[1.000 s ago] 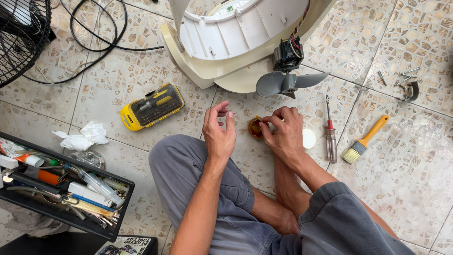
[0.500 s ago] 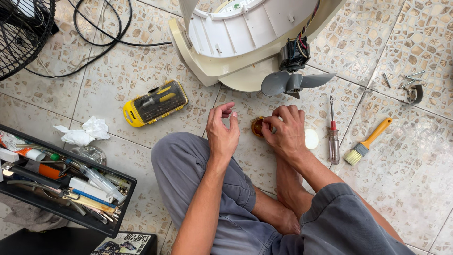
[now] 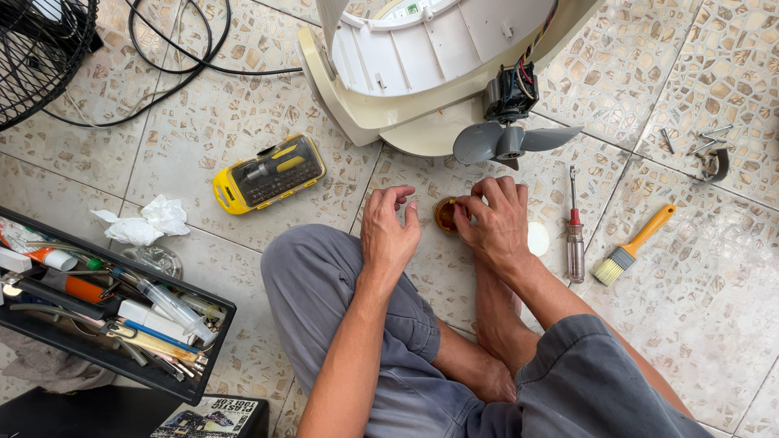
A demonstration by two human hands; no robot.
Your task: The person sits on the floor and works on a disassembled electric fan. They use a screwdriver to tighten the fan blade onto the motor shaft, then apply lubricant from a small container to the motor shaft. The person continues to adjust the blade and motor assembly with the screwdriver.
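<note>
Seated cross-legged on the patterned tile floor (image 3: 243, 105), grey trousers, mid frame. Right hand (image 3: 491, 223) at centre, fingertips pinched on a small round amber-brown tin (image 3: 445, 215) resting on the floor – grasping it at its right edge. Left hand (image 3: 389, 227) just left of the tin, fingers curled and loose, holding nothing; thumb close to the tin, contact unclear. Small white round lid (image 3: 538, 239) right of the right hand. Red-handled screwdriver (image 3: 574, 235) and yellow-handled paintbrush (image 3: 633, 243) further right. Cream plastic fan housing (image 3: 422, 65) at top centre, small grey propeller blade (image 3: 511, 142) on its motor just above the hands. Yellow case of screwdriver bits (image 3: 269, 173) left of centre, crumpled white tissue (image 3: 142, 223) beyond it. Black tool tray (image 3: 105, 312) lower left – full of tubes, syringes, pliers. Black wire fan guard (image 3: 36, 49) upper left, black cable (image 3: 178, 65) looping beside it. Loose metal screws and a clip (image 3: 706, 154) upper right.
</note>
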